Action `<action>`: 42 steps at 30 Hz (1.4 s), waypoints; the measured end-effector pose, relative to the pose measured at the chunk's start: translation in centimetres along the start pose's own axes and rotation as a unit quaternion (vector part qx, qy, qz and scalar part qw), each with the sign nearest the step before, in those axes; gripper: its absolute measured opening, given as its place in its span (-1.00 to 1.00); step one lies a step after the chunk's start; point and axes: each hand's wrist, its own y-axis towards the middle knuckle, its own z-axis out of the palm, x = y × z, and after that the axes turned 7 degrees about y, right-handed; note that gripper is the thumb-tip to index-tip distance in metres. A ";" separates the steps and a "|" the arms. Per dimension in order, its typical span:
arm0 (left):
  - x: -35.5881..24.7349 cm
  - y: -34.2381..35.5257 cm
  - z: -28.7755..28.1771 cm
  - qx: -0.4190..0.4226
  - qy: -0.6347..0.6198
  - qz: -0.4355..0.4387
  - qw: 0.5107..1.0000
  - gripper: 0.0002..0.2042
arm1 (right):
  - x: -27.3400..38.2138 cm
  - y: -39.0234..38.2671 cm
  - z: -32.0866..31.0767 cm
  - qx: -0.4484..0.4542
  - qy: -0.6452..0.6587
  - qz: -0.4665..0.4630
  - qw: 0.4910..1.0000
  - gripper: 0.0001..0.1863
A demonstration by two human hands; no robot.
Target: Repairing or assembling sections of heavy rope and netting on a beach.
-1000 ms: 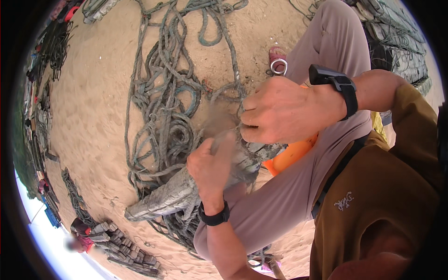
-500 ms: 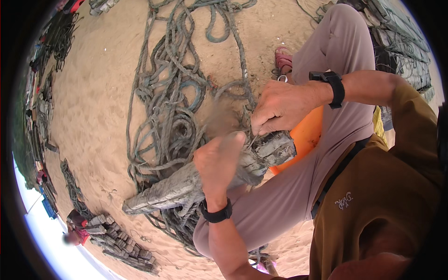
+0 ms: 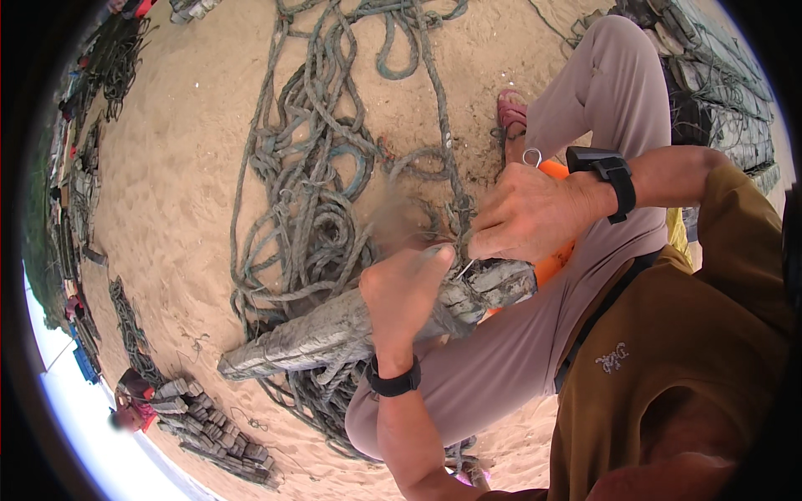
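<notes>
A long, weathered grey float-like block (image 3: 292,344), bound with cord, lies across the rope heap and against my thigh. My left hand (image 3: 403,301) is closed over its middle, thumb uppermost; its fingers are partly hidden, so what they grip cannot be made out. My right hand (image 3: 528,215) is closed round a thin metal tool with a ring end (image 3: 532,156). The ring shows above the fist, and a thin bright shaft comes out below, beside the block's bound end. A thick grey-green rope (image 3: 447,138) runs down to this spot.
Tangled rope (image 3: 309,184) covers the sand (image 3: 180,167) ahead. An orange object (image 3: 551,263) sits between my legs. At the right lies a pile of netted grey blocks (image 3: 731,100). More blocks (image 3: 217,430) are stacked at lower left, near another person (image 3: 134,405).
My right hand has moved slightly right and down, away from the left, showing more of the metal tool's ring and shaft. My left hand has shifted slightly right and down.
</notes>
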 end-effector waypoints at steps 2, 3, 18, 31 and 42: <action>0.4 0.1 0.1 -0.013 -0.005 0.004 1.000 -0.69 | 0.7 0.6 -0.1 0.010 0.098 -0.033 0.995 -0.92; 0.6 0.6 0.1 -0.030 0.037 0.004 0.999 -0.70 | 1.6 0.8 0.3 0.011 0.099 -0.034 0.994 -0.92; -0.8 -0.5 -0.7 -0.039 0.021 -0.023 0.999 -0.79 | 1.1 1.0 -1.9 0.014 -0.105 0.009 0.994 -0.88; -0.8 -0.1 0.0 0.006 0.074 -0.022 0.997 -0.75 | 0.1 4.7 -3.2 0.237 -0.155 -0.100 0.954 -0.82; -0.2 -0.5 0.5 -0.004 0.118 0.009 0.993 -0.63 | -2.4 1.7 -0.6 0.101 0.094 -0.014 0.990 -0.81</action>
